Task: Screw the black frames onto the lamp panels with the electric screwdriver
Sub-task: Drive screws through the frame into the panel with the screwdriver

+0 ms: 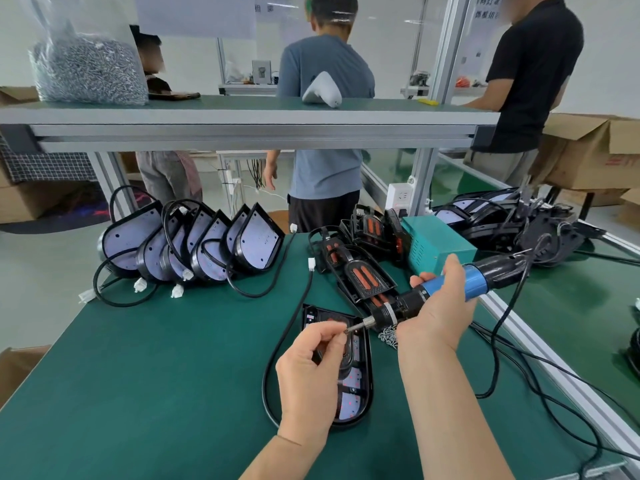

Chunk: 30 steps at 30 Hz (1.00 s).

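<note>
While the right hand [440, 306] grips the electric screwdriver [478, 278], held nearly level above the green table [156, 375], the left hand [311, 368] pinches the tip of its bit [356, 326] just over a lamp panel [349, 405] lying flat with a black frame [358, 348] on it, loose screws [388, 336] beside.

We log no text we can read with certainty:
- white paper sheet [266, 4] on the clear partition: dark characters, blurred
- second white paper sheet [486, 8], upper right: characters blurred
- brown cardboard box [588, 154], right: red print, cut off
</note>
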Each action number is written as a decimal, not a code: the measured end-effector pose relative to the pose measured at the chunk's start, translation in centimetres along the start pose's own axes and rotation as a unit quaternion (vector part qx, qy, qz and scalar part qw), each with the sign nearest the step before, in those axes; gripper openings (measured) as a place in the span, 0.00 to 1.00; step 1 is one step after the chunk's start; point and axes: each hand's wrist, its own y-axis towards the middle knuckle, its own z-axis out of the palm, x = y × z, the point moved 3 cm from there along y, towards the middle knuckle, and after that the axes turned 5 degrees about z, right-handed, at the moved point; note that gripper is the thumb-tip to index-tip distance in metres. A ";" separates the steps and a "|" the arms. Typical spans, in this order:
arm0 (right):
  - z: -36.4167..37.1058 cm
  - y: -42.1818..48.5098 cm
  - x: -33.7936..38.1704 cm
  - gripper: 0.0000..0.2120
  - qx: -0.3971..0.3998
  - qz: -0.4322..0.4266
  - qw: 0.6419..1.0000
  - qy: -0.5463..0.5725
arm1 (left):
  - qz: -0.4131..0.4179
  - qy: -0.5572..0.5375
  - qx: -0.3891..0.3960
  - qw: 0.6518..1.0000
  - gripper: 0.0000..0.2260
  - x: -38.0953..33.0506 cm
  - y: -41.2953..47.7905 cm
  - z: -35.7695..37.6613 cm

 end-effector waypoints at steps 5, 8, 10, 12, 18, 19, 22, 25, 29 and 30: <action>0.0 0.1 0.3 0.15 0.010 -0.002 1.000 0.011 | -0.015 -0.047 0.020 0.999 0.23 0.4 0.4 -0.3; 0.2 0.0 0.6 0.14 0.019 -0.011 1.000 0.012 | -0.029 -0.067 0.025 0.997 0.23 0.7 0.4 -0.3; 0.3 -0.1 0.7 0.14 0.026 -0.016 0.999 0.015 | -0.026 -0.059 0.028 0.998 0.23 0.8 0.4 -0.4; 0.6 -0.2 0.9 0.12 0.038 -0.023 0.999 0.016 | 0.005 -0.001 0.016 1.000 0.22 1.0 0.3 -1.2; 1.5 -1.3 0.3 0.07 0.110 -0.086 0.989 -0.036 | -0.131 0.167 0.016 0.977 0.16 4.6 3.4 -4.5; 1.7 -1.5 0.0 0.07 0.128 -0.095 0.986 -0.051 | -0.177 0.181 0.052 0.966 0.18 5.3 4.0 -4.5; 2.0 -2.3 -1.3 0.07 0.169 -0.113 0.975 -0.089 | -0.239 0.204 0.143 0.938 0.26 6.5 5.3 -3.6; 2.3 -3.1 -2.6 0.06 0.195 -0.121 0.966 -0.116 | -0.262 0.182 0.192 0.928 0.31 6.8 5.8 -2.7; 2.5 -3.8 -3.9 0.07 0.219 -0.121 0.960 -0.125 | -0.280 0.157 0.190 0.928 0.22 7.1 5.9 -2.2; 2.6 -3.9 -4.2 0.09 0.222 -0.121 0.959 -0.126 | -0.280 0.161 0.184 0.928 0.20 7.1 5.8 -2.2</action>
